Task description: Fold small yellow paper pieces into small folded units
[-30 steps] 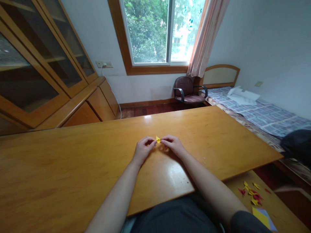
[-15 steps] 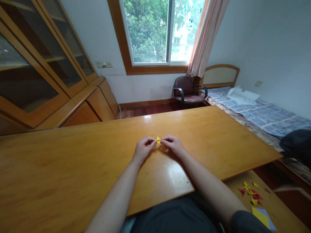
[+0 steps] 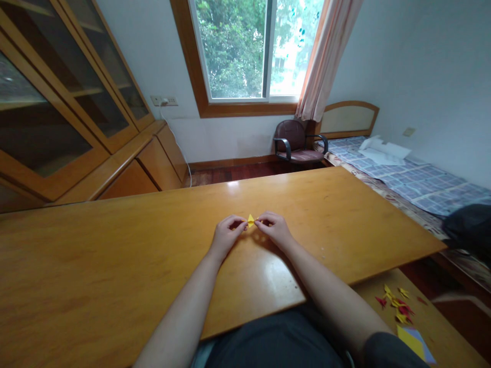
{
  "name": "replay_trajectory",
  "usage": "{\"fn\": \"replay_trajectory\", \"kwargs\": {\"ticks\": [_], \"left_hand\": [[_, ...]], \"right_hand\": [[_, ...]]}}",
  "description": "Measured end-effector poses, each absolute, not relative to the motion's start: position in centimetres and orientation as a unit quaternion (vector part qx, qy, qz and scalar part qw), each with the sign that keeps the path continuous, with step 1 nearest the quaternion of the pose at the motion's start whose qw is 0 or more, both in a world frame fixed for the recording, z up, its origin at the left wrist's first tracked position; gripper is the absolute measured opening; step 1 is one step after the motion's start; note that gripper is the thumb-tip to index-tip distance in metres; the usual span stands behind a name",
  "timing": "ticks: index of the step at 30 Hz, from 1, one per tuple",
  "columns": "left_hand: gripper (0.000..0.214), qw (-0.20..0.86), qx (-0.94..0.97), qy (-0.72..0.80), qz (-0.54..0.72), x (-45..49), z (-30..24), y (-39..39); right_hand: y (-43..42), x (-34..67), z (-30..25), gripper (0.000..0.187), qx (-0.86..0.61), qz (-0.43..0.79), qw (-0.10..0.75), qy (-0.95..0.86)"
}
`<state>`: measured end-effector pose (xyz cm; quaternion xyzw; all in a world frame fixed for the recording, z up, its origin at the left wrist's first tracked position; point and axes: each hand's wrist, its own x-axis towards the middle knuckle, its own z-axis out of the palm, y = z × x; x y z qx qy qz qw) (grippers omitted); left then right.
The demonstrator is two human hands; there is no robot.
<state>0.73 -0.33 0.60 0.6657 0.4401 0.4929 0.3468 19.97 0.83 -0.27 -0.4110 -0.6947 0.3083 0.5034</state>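
A small yellow origami paper piece [image 3: 250,221], folded to a point at the top, is held just above the wooden table [image 3: 126,260]. My left hand [image 3: 227,232] pinches its left side between thumb and fingertips. On the other side, my right hand [image 3: 274,228] pinches the right edge the same way. The fingertips cover both ends of the paper, so its full shape is hidden.
Several yellow and red folded paper figures [image 3: 399,306] lie on a lower surface [image 3: 447,327] at the right, beside yellow and pale paper sheets [image 3: 412,343]. Beyond the table stand a chair [image 3: 294,143], a bed [image 3: 425,179] and a glass-door cabinet [image 3: 76,138].
Both hands stay in nearly the same place. The yellow paper between them has shifted very slightly and its point looks a little more upright.
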Motion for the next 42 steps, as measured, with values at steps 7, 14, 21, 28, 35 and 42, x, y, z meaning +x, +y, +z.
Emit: {"fn": "replay_trajectory", "kwargs": {"ticks": [7,14,21,28,35,42], "left_hand": [[0.018,0.339,0.671,0.443,0.488,0.7,0.61,-0.37],[0.017,0.33,0.671,0.448,0.489,0.62,0.52,-0.36],[0.017,0.335,0.667,0.448,0.492,0.58,0.45,-0.22],[0.018,0.355,0.66,0.443,0.492,0.58,0.18,-0.16],[0.018,0.362,0.66,0.438,0.491,0.56,-0.1,-0.05],[0.017,0.338,0.672,0.441,0.49,0.53,0.02,-0.13]], "right_hand": [[0.81,19.94,-0.46,0.019,-0.408,0.303,0.504,-0.698],[0.59,19.94,-0.13,0.02,-0.401,0.313,0.502,-0.699],[0.6,20.0,-0.21,0.019,-0.397,0.324,0.501,-0.697],[0.86,19.96,-0.64,0.021,-0.399,0.311,0.508,-0.698],[0.86,19.97,-0.58,0.018,-0.39,0.303,0.517,-0.699],[0.87,19.97,-0.52,0.015,-0.396,0.299,0.514,-0.7]]}}
